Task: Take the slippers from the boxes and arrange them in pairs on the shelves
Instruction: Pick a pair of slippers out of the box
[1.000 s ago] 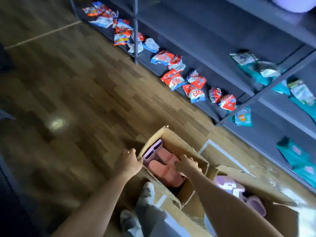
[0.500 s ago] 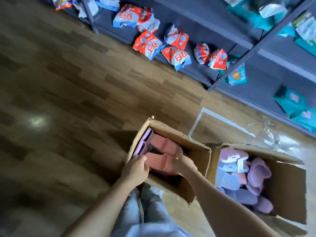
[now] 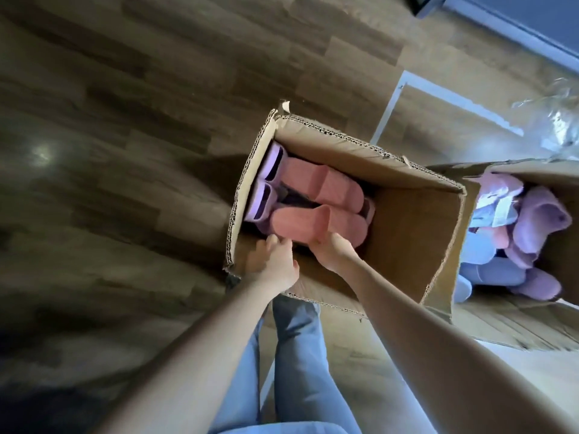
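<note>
Two open cardboard boxes stand side by side on the wooden floor [image 3: 125, 151]. The left box [image 3: 413, 233] holds four slippers: two pink and two purple. The purple slippers [image 3: 260, 202] stand on edge, one behind the other, against the box's left wall. The pink ones are soft-looking slides with a broad band over the toe, lying flat and parallel, toes to the right. The far pink slipper [image 3: 322, 183] touches the near pink slipper [image 3: 313, 222] along its side. The right hand [image 3: 333, 250] grips the near pink slipper at its near edge, thumb up against the band and fingers tucked under. The left hand [image 3: 275, 261] is inside the same box by the near wall, fingers curled just beside that slipper's heel end; whether it holds anything cannot be told. The right box [image 3: 513, 324] holds a heap of slippers [image 3: 542, 220] in purple, pale blue and pink, too tangled to count. Crumpled plastic wrap [image 3: 560, 120] lies beyond it, near the shelf [image 3: 532, 23].
</note>
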